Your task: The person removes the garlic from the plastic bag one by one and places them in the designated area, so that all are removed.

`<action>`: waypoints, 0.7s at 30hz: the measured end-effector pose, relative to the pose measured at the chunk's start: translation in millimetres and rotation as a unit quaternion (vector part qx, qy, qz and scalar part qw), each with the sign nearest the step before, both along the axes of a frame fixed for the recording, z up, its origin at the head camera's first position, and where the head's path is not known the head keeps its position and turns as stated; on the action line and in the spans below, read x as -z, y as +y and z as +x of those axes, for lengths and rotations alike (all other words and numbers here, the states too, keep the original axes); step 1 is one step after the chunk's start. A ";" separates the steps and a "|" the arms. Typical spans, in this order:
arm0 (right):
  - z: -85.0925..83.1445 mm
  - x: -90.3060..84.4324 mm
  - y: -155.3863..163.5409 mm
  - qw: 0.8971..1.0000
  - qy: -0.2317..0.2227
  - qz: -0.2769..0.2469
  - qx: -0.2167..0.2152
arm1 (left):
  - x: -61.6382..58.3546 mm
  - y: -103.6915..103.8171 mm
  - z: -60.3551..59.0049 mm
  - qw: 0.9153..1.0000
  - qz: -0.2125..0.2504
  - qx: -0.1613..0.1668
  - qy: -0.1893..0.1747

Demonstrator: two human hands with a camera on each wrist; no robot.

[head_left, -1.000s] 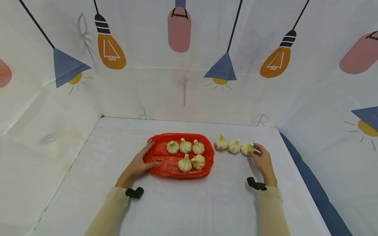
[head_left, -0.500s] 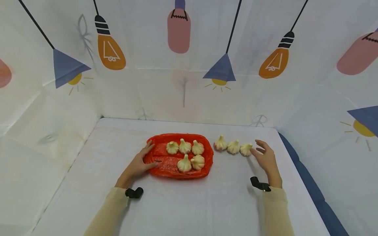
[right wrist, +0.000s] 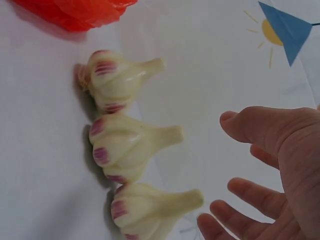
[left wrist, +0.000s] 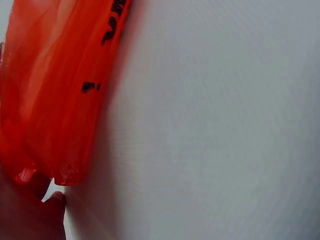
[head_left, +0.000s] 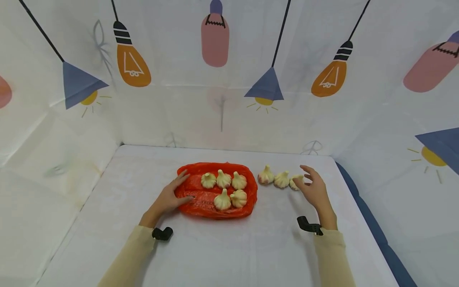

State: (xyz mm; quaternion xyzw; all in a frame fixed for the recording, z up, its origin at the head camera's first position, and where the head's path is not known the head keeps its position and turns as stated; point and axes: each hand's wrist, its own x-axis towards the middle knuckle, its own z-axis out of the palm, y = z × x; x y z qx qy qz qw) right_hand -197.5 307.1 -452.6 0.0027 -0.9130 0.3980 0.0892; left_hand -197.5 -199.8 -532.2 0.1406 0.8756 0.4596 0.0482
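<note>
A tray wrapped in a red plastic bag [head_left: 200, 205] lies on the white table and bears several garlic bulbs, among them an upright bulb [head_left: 222, 200]. My left hand [head_left: 168, 198] holds its left end, thumb over the near rim and fingers at the far corner. Right of the tray, 3 more garlic bulbs stand in a row: the left bulb [right wrist: 112, 82], the middle bulb [right wrist: 127, 145] and the right bulb [right wrist: 147, 212]. Over the right bulb hovers my right hand [head_left: 315, 192], fingers spread and holding nothing; it partly hides that bulb in the head view.
A white sheet printed with lamps [head_left: 266, 85] and bulbs hangs behind and beside the table [head_left: 229, 251]. Along the table's right side runs a dark blue edge [head_left: 369, 215]. Black cameras sit on both wrists, such as the right wrist camera [head_left: 307, 225].
My right hand has let go of the right garlic bulb, drawn off to the right, then come back left over it. The left hand and the tray keep their places.
</note>
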 end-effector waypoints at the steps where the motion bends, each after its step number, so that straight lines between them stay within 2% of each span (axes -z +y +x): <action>1: 0.5 -1.5 -1.9 1.000 0.004 0.003 0.001 | 0.3 -0.3 -0.9 1.000 -0.006 0.000 0.000; 7: 2.8 -11.5 -7.8 1.000 0.019 0.011 -0.002 | 1.6 -1.8 -4.1 1.000 -0.009 0.001 -0.011; 14: 2.8 -24.2 -25.8 0.999 0.037 0.017 -0.034 | -0.7 -1.2 -1.6 1.000 -0.022 0.019 0.001; 21: 0.2 -24.0 -54.9 0.995 0.048 0.016 -0.080 | -2.8 -0.7 1.9 0.999 -0.027 0.031 0.001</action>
